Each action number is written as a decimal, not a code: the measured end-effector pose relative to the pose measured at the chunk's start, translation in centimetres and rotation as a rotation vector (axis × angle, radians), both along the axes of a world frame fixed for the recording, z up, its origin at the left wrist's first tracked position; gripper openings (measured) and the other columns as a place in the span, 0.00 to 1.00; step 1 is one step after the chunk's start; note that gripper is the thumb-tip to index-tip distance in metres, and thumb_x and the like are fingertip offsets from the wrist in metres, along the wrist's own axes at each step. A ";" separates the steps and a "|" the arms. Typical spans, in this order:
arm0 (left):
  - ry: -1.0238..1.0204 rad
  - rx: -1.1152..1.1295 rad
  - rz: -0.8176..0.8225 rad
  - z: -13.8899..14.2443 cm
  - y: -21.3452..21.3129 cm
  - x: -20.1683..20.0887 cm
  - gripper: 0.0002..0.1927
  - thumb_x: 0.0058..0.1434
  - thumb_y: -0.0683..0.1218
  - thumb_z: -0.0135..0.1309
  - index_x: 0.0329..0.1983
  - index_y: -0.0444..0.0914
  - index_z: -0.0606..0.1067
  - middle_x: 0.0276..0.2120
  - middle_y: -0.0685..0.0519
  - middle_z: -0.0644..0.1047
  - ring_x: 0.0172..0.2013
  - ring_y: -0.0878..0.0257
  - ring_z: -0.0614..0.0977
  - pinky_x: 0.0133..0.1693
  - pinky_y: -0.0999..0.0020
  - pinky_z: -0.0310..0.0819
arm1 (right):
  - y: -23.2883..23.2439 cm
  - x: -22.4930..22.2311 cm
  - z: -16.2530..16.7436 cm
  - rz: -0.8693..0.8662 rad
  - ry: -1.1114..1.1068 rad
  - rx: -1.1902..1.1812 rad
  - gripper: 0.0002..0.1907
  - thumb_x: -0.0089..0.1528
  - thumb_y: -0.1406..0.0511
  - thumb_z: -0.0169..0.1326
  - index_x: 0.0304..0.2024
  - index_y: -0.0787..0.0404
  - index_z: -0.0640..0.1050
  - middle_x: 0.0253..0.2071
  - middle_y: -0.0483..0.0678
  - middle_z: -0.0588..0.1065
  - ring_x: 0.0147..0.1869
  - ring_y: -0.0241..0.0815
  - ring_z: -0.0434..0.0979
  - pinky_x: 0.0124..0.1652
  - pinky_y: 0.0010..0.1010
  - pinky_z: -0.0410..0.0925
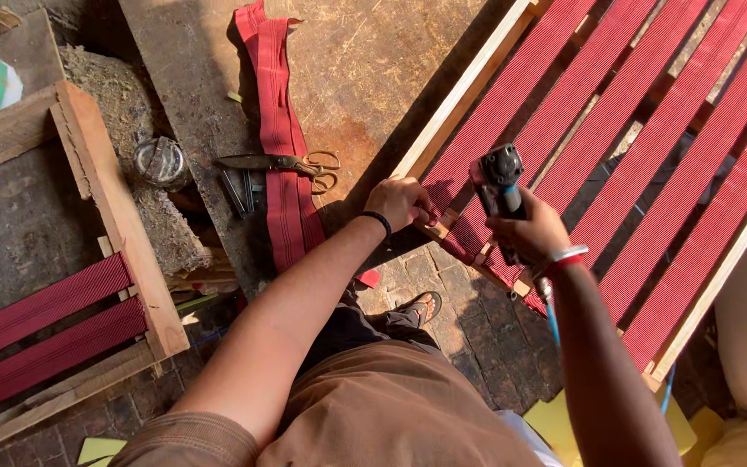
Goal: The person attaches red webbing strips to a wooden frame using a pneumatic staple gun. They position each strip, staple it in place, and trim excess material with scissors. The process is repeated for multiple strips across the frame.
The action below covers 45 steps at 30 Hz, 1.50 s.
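Now, R hand [531,232] w/ stapler [500,182], L hand [401,202] maybe on webbing [477,143].

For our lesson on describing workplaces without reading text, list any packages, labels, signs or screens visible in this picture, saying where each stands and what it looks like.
None show: no package, label, sign or screen is in view.
Closest thing: a round metal tin, silvery, on the rough ground left of the scissors; no label can be made out on it.

Ribbed crimson webbing [564,112] on pale wood frame [464,91] (hose [553,324] seemingly blue).
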State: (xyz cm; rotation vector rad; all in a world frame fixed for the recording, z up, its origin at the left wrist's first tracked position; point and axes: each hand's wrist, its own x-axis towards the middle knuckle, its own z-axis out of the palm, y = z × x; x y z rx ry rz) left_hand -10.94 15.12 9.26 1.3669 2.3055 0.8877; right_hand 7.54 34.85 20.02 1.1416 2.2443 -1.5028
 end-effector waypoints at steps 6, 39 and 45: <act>-0.047 0.023 -0.073 -0.7 -0.4 -0.9 0.04 0.52 0.52 0.68 0.30 0.50 0.86 0.34 0.55 0.80 0.43 0.54 0.80 0.48 0.56 0.72 | -11.0 6.3 -0.6 -0.394 0.207 -0.200 0.17 0.57 0.68 0.66 0.46 0.64 0.75 0.28 0.48 0.74 0.27 0.41 0.74 0.28 0.35 0.69; 0.031 -0.028 -0.551 -1.3 1.0 -5.1 0.05 0.58 0.49 0.65 0.35 0.57 0.85 0.36 0.60 0.72 0.42 0.63 0.76 0.46 0.64 0.75 | -20.1 -0.8 -1.7 -0.756 0.043 -0.195 0.10 0.61 0.64 0.61 0.38 0.65 0.77 0.20 0.51 0.73 0.19 0.41 0.73 0.23 0.35 0.68; -0.233 -0.134 -0.526 -1.6 2.0 -6.0 0.08 0.61 0.45 0.62 0.40 0.53 0.86 0.38 0.58 0.77 0.39 0.64 0.80 0.43 0.65 0.78 | -19.5 -1.4 -1.4 -0.721 -0.003 -0.201 0.06 0.59 0.64 0.62 0.34 0.60 0.79 0.21 0.46 0.73 0.19 0.39 0.72 0.23 0.34 0.66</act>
